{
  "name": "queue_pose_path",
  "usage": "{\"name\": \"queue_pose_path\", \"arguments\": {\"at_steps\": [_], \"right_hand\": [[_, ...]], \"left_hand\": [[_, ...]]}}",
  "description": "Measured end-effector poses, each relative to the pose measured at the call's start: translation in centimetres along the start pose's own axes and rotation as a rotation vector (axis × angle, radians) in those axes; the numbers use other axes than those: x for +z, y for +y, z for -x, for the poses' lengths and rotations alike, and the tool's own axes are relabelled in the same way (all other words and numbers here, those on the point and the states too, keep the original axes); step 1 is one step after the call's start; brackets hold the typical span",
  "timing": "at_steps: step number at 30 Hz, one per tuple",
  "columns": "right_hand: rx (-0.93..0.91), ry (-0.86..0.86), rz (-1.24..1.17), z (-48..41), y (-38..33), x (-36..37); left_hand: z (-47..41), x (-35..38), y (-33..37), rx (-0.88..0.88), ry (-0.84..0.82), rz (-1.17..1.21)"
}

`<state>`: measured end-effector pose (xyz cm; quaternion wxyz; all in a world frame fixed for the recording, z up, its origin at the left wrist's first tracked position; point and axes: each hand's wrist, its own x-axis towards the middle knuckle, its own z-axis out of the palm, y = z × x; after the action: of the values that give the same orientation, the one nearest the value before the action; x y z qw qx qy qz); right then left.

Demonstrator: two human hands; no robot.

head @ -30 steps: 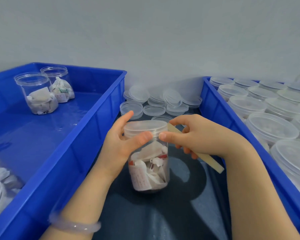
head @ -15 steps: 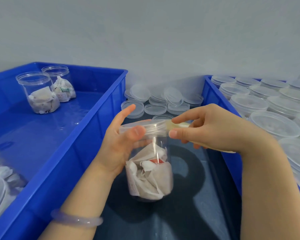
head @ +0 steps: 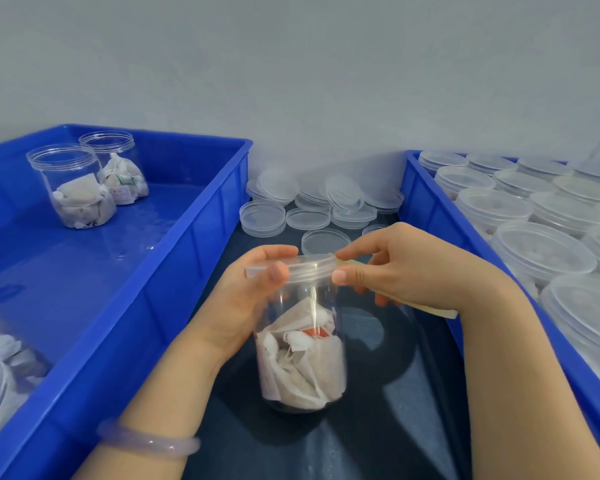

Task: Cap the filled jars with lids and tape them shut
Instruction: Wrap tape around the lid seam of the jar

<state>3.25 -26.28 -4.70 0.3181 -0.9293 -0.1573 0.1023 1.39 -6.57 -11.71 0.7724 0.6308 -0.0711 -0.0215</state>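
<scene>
Head view: a clear plastic jar stuffed with white paper sachets stands in the middle of the dark tabletop, between two blue bins. Whether its base rests on the surface or hovers just above cannot be told. Its translucent lid is on.

The left hand grips the jar at the neck, thumb pressed on the near face of the lid rim and fingers curled round the far side. The right hand pinches the end of a tan tape strip between forefinger and thumb, right against the lid's right edge.

The strip's long axis runs from that edge out to the near right, under the right palm. The untaped seam lies to the left of the right fingertips, round the near face. As I judge it, the strip must travel leftward along the rim or the jar must turn under it, and the left thumb sits in that path.

The palm hides the middle of the strip. How much tape already sticks is hard to make out against the clear plastic.

Two uncapped filled jars stand far back in the left bin. Capped jars fill the right bin, cut off at the frame edge, and loose lids are heaped at the far centre.
</scene>
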Motion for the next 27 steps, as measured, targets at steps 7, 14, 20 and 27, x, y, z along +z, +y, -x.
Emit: {"name": "queue_pose_path", "arguments": {"at_steps": [7,14,20,27], "right_hand": [[0.017,0.126,0.029,-0.1,-1.0,0.4],[-0.052,-0.023,-0.028,0.7,-0.8,-0.5],[-0.068,0.036,-0.085,0.8,0.2,-1.2],[-0.054,-0.008,-0.093,0.6,-0.2,-0.5]], "left_hand": [[0.1,0.5,0.3,0.163,0.21,-0.312],[0.1,0.2,0.2,0.168,0.238,-0.18],[0.4,-0.4,0.3,0.183,-0.009,-0.148],[0.4,-0.8,0.3,0.196,-0.092,-0.157]]}}
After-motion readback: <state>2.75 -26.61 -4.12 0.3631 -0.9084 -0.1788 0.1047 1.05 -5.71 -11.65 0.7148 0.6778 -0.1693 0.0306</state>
